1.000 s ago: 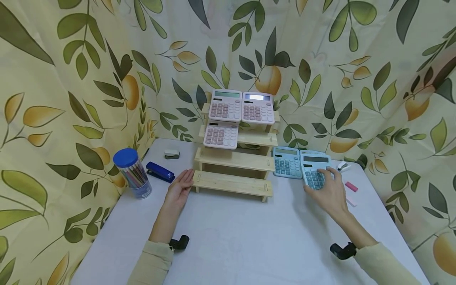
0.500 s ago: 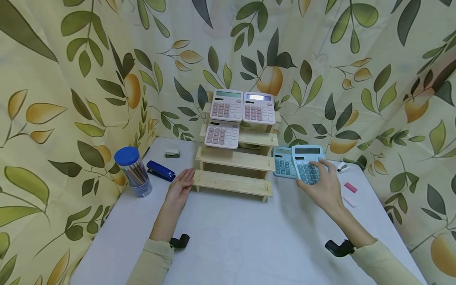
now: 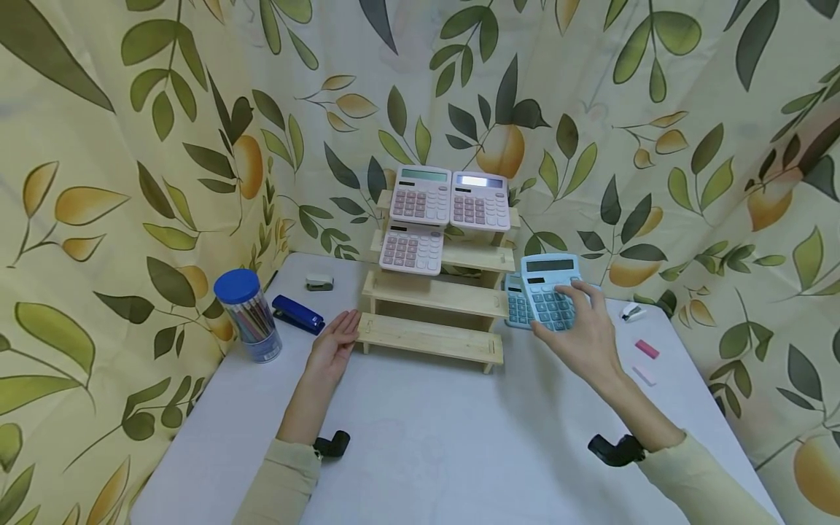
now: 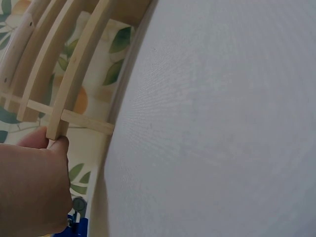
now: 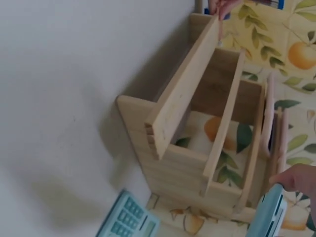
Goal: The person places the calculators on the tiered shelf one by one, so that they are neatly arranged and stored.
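My right hand [image 3: 586,337] pinches a light blue calculator [image 3: 550,275] between thumb and fingers, lifted and tilted in front of more blue calculators [image 3: 518,310]. The right wrist view shows the held calculator [image 5: 267,212] edge-on. At the left end of the tiered wooden stand [image 3: 429,337], my left hand [image 3: 330,348] rests with its fingers fairly straight, touching the lowest shelf's end. In the left wrist view, fingers [image 4: 60,146] meet that board end. Two pink calculators [image 3: 418,195] stand side by side on the top tier. Another pink calculator [image 3: 411,250] sits one tier below, at the left.
A blue-lidded jar of pencils [image 3: 248,315], a blue stapler [image 3: 298,313] and a small white-and-grey item [image 3: 319,282] are on the left. On the right lie a white item [image 3: 632,312], a pink eraser-like block [image 3: 647,349] and a paler one [image 3: 644,375]. Patterned curtain surrounds the white table [image 3: 420,452].
My right hand has lifted the blue calculator and carried it leftward, toward the stand, across the other blue ones. The left hand has stayed at the stand's end.
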Tool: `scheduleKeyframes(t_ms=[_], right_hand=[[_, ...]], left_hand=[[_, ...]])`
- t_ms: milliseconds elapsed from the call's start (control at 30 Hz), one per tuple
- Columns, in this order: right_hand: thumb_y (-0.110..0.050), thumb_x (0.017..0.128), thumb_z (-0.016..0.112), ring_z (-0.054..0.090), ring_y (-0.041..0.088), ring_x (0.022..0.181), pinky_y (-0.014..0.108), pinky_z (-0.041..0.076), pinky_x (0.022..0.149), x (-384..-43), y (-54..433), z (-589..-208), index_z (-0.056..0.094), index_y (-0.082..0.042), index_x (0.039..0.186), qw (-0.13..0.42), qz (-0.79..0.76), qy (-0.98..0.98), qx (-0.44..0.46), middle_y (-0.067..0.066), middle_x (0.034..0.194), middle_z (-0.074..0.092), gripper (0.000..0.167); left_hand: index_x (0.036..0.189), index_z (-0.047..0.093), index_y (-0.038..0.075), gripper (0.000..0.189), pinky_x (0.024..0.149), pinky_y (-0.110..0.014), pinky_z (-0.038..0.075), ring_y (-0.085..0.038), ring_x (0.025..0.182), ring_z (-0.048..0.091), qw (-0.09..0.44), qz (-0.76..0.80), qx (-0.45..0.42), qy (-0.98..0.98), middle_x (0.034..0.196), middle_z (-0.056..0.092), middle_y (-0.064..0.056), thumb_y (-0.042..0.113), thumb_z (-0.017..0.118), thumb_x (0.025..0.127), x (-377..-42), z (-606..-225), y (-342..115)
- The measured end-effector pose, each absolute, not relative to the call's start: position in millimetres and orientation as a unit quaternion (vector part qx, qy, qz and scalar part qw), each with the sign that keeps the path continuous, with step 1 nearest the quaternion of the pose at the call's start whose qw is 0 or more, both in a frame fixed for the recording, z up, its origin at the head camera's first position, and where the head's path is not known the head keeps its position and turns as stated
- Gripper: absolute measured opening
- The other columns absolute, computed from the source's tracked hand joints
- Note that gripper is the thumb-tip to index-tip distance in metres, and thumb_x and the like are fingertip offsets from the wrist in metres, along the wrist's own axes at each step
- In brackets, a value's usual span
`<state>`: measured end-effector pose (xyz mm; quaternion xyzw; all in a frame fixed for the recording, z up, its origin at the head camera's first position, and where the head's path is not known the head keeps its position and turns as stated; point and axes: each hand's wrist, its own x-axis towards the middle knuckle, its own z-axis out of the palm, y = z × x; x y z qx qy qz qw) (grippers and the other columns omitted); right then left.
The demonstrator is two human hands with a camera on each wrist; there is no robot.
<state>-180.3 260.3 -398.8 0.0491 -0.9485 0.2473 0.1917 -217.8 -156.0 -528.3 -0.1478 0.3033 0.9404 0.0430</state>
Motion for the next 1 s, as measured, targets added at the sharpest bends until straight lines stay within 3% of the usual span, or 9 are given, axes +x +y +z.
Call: scheduleKeyframes(t_ms=[333,667,1000], right_hand=[[-0.025,0.083,0.087,0.046,0.053,0.127,0.067,0.051,0.101,-192,238,-389,0.053,0.0,0.144,0.19,0.257,-0.945,0.067,0.026,0.156,0.034,0.073],[-0.027,0.083,0.087,0.05,0.052,0.124,0.063,0.055,0.092,-202,217,-385,0.055,-0.003,0.144,0.172,0.261,-0.946,0.083,0.025,0.159,0.033,0.073],[-0.03,0.081,0.087,0.045,0.054,0.136,0.068,0.049,0.102,-216,197,-383,0.056,-0.003,0.143,0.146,0.263,-0.949,0.089,0.026,0.159,0.034,0.074]], left_hand=[[0.166,0.017,0.002,0.076,0.122,-0.031,0.034,-0.026,0.156,0.03,0.043,0.94,-0.15,0.304,0.17,0.025,-0.017,-0.025,0.035,0.097,-219,-527,-157],[0.166,0.018,0.003,0.077,0.122,-0.031,0.034,-0.026,0.155,0.031,0.045,0.941,-0.16,0.294,0.17,0.026,-0.017,-0.026,0.035,0.097,-220,-528,-158],[0.166,0.019,0.003,0.076,0.122,-0.031,0.035,-0.025,0.155,0.032,0.046,0.941,-0.163,0.293,0.17,0.027,-0.016,-0.026,0.036,0.097,-219,-529,-156]])
